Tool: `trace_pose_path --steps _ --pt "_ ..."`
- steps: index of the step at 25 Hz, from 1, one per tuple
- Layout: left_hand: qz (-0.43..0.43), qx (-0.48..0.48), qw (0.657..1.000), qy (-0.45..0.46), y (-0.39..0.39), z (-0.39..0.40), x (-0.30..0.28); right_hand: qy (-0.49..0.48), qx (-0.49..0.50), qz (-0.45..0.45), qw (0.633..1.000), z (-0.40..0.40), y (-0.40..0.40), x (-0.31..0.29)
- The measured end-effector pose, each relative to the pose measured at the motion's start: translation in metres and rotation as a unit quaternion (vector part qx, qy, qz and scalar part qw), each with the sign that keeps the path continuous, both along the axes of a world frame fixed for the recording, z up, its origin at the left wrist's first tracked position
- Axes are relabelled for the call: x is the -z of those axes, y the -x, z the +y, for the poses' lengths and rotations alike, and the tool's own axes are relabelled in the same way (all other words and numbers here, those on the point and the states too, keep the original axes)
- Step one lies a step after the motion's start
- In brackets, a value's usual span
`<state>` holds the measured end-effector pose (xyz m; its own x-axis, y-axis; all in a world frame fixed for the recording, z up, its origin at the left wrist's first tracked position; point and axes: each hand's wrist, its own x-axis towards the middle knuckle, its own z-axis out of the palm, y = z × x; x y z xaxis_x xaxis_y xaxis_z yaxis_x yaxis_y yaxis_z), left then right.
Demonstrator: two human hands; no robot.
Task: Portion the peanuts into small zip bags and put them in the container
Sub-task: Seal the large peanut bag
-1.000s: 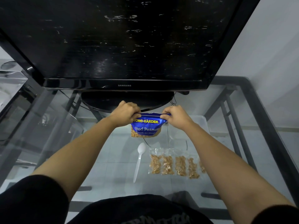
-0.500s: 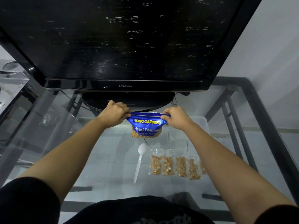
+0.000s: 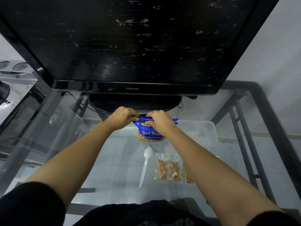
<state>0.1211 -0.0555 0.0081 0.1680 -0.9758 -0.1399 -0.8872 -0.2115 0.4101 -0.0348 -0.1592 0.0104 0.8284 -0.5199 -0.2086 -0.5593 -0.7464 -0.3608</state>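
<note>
Here two hands, left hand (image 3: pixel 121 117) and right hand (image 3: pixel 160 121), pinch one peanut bag (image 3: pixel 150 135).

peanut bag (image 3: pixel 151 134): brand lettering partly covered by right hand (image 3: pixel 160 122) | small zip bags (image 3: pixel 169 168): right end of row hidden behind right forearm | container (image 3: pixel 210 132): translucent, contents indiscernible | television (image 3: pixel 130 46): top cut off by frame edge

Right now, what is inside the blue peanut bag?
Pale peanuts show through the clear window low on the blue peanut bag. Its foil and both hands, left hand and right hand, hide the rest.
</note>
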Motion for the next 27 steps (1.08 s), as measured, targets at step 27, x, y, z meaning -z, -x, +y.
trace_pose_path --steps 27 --pt "0.068 -0.049 0.996 0.001 0.003 -0.009 0.001 -0.036 0.064 -0.012 0.997 0.005 -0.011 -0.003"
